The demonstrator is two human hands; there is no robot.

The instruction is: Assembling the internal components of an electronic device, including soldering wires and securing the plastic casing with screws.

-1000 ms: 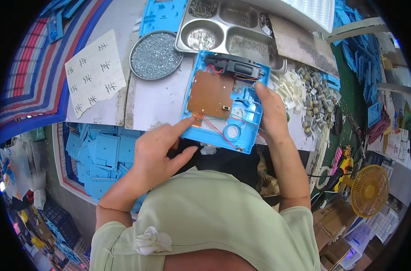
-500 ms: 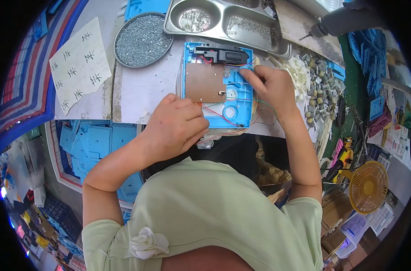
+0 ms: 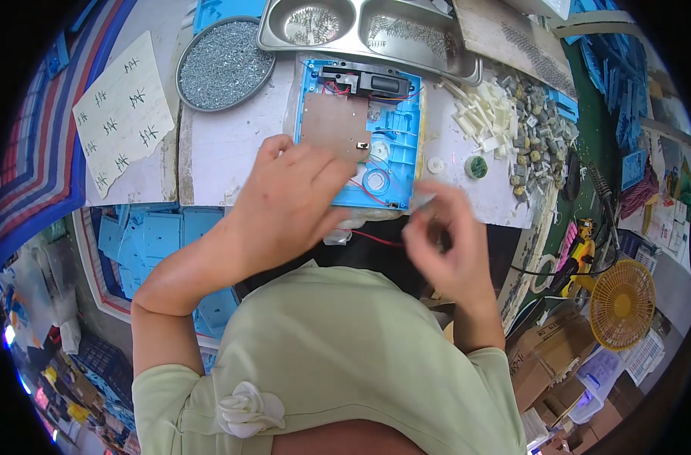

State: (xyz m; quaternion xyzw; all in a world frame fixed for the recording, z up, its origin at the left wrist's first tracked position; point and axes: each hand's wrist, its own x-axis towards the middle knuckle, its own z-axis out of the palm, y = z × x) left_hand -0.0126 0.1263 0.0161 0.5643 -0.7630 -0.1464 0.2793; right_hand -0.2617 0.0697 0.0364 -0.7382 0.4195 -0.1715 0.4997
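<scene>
While left hand [image 3: 288, 201] covers blue housing [image 3: 395, 129] near edge | right hand [image 3: 444, 243] apart.

A round dish of small screws [image 3: 224, 64] stood on the bench [image 3: 224, 152] beside a divided steel tray [image 3: 368, 30]. A torn paper sheet [image 3: 122, 121] lay leftward. White and grey small parts [image 3: 512, 125] were heaped rightward. A yellow fan [image 3: 622, 303] sat lower right.

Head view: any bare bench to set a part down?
Bare white bench between the round screw dish and blue housing, beside the left hand. Small strip right of the housing; beyond it, loose parts pile crowds.
</scene>
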